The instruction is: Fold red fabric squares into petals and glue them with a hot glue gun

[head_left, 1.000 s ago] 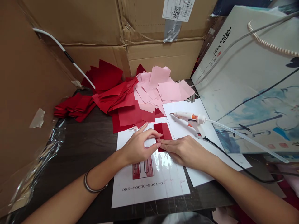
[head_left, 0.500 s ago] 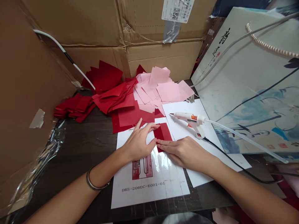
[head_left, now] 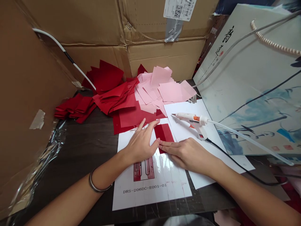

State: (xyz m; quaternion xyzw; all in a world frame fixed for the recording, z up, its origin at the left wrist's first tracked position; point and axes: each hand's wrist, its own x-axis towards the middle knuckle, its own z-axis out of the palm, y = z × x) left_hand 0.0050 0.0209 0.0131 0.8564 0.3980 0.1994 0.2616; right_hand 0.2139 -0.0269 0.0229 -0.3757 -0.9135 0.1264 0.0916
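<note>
A dark red folded piece [head_left: 164, 132] lies on a glossy printed sheet [head_left: 131, 201] in front of me. My left hand [head_left: 141, 141] rests at its left edge, fingers spread, the thumb touching the piece near its lower left. From the right, my right hand [head_left: 188, 153] reaches over the lower part of the piece, its fingers extended close together and flat on it. The fingertips of my right hand meet the thumb of my left. Beyond the hands lie heaps of red pieces [head_left: 129, 116] and pink pieces [head_left: 170, 92].
A white glue gun [head_left: 191, 118] with a clear stick lies on white paper [head_left: 221, 160], its black cord running right. Folded red pieces [head_left: 80, 106] lie at the left. Cardboard [head_left: 94, 25] stands behind and left; a painted bag [head_left: 254, 103] stands at the right.
The fingers of my left hand have straightened a little and shifted slightly, showing more of the red piece. My right hand keeps nearly the same place.
</note>
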